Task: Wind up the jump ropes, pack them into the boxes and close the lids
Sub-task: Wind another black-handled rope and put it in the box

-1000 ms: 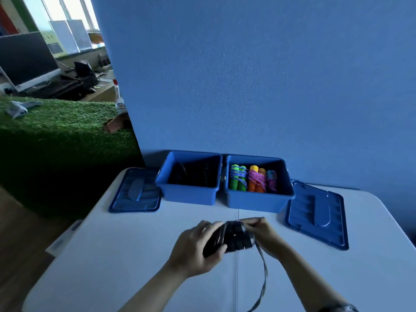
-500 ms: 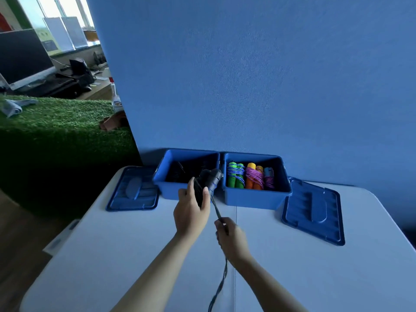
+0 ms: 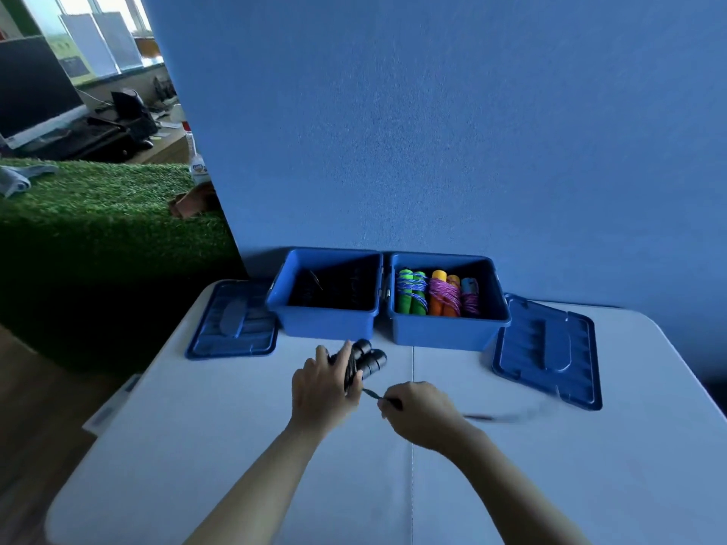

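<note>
Hands over the near-centre of the white table (image 3: 550, 485). Left hand (image 3: 320, 387) has its fingers curled round the black jump rope handles (image 3: 364, 361), two handles side by side, held just above the tabletop and just near of the left box (image 3: 326, 328). Right hand (image 3: 419, 411) pinches the dark rope cord (image 3: 371, 394) between thumb and curled fingers; the cord runs short and taut from the handles to that hand. A blurred streak of cord (image 3: 507, 416) trails to the right of the right hand, over the table; its end cannot be made out.

Left box: blue, lid off, interior dark, contents unclear. Right box (image 3: 448, 332): blue, lid off, touching or just beside the left box, holding wound ropes upright-ish in a row: green handles (image 3: 411, 293) with blue cord, orange handles (image 3: 442, 295) with pink cord, a light blue handle (image 3: 470, 289) at right.

Left lid (image 3: 232, 324) flat on the table left of the left box. Right lid (image 3: 547, 348) right of the right box, tilted.

Blue wall (image 3: 432, 131) behind the boxes. Green turf surface (image 3: 98, 214) far left.
</note>
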Tool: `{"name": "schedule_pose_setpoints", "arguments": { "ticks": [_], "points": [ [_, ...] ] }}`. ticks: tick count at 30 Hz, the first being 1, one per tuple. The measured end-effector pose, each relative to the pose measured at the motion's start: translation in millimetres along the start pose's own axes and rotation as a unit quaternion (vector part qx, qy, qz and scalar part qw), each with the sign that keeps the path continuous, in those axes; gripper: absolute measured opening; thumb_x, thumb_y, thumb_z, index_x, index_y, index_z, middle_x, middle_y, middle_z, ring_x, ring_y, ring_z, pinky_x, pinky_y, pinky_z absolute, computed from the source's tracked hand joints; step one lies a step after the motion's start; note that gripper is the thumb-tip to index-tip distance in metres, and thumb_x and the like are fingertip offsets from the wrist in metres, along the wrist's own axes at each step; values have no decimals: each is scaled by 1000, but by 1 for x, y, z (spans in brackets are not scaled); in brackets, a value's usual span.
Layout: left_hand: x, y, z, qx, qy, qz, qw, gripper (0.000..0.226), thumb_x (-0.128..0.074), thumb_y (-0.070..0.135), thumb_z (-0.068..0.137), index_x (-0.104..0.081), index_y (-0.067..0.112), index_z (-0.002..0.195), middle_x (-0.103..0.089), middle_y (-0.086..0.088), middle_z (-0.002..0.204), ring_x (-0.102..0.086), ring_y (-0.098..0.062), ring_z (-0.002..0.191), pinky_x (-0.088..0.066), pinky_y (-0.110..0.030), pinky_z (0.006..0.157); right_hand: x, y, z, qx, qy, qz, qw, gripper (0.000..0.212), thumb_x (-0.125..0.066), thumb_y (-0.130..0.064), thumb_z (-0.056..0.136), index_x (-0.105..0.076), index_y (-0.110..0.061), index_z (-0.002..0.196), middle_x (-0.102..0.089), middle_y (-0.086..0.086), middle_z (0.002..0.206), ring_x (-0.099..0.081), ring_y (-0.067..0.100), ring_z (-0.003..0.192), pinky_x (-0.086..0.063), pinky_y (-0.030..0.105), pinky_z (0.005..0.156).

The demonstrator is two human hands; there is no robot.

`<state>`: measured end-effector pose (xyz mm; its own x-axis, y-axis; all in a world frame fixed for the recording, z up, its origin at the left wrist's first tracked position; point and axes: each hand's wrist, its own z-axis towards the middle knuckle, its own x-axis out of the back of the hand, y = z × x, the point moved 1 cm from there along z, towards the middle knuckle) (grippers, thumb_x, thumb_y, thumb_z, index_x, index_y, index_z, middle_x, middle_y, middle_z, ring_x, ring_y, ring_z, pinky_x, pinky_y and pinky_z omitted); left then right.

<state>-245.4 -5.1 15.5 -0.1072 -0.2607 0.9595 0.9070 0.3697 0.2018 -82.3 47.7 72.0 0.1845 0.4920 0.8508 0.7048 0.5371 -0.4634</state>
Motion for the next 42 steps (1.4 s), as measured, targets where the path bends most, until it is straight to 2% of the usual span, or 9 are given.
{"name": "schedule_pose_setpoints", "arguments": {
  "ticks": [9,15,19,22,24,27,29,35,42],
  "points": [
    [4,-5,-32,-259,-85,-115,955,47,-53,38,86,-54,18,129,-56,-3,92,-57,-22,60,-47,-26,55,20,32,15,161,65,-149,973,33,-31,-47,95,-60,-34,101,-57,-13,98,-50,11,97,-25,36,91],
    [18,14,-39,-253,-51,-209,943,55,-63,40,75,-58,23,126,-54,1,92,-52,-13,61,-42,-19,58,9,60,27,128,30,84,988,8,-51,-40,91,-57,-42,86,-56,-16,84,-52,3,80,-37,32,87],
    [18,25,-38,-223,-42,-228,947,56,-67,60,75,-56,33,122,-53,9,91,-58,-11,63,-51,-22,61,4,74,27,32,7,232,972,21,-67,-27,85,-63,-37,68,-62,-10,74,-55,-5,67,-43,19,72],
    [18,28,-35,-215,-34,-232,948,51,-63,58,79,-53,34,124,-53,10,93,-58,-11,66,-51,-24,61,-3,78,23,9,12,274,962,33,-61,-37,87,-55,-24,58,-49,-12,58,-41,2,57,-34,19,59],
    [18,29,-32,-191,-26,-259,946,50,-62,56,80,-51,36,125,-54,10,95,-59,-9,71,-52,-24,65,-10,79,22,-2,29,327,945,36,-64,-32,87,-51,-17,57,-45,-12,55,-39,4,56,-33,20,56],
    [17,29,-27,-138,-7,-288,948,48,-56,59,82,-52,36,124,-56,11,96,-60,-6,80,-53,-27,72,-19,69,24,-48,24,466,883,8,-55,-4,76,-62,0,74,-61,9,69,-56,18,67,-48,29,64],
    [17,30,-25,-97,11,-298,950,51,-52,62,82,-54,33,124,-56,11,96,-60,-7,82,-53,-28,73,-26,62,26,-90,36,449,888,20,-45,5,89,-60,-3,79,-58,13,72,-55,20,66,-49,32,65],
    [11,28,-10,29,98,-214,971,63,-45,66,80,-58,23,123,-56,0,95,-64,-22,75,-46,-26,59,-44,33,12,-111,-24,327,938,15,-43,-15,96,-55,-15,85,-47,2,62,-48,19,41,-44,27,42],
    [-6,3,-11,109,55,-114,986,64,-49,62,75,-54,22,125,-51,-5,95,-62,-30,74,-48,-35,64,-45,15,-3,-30,-10,-15,999,24,-36,-25,99,-52,-8,104,-63,16,100,-59,36,92,-33,31,63]
  ]
}}
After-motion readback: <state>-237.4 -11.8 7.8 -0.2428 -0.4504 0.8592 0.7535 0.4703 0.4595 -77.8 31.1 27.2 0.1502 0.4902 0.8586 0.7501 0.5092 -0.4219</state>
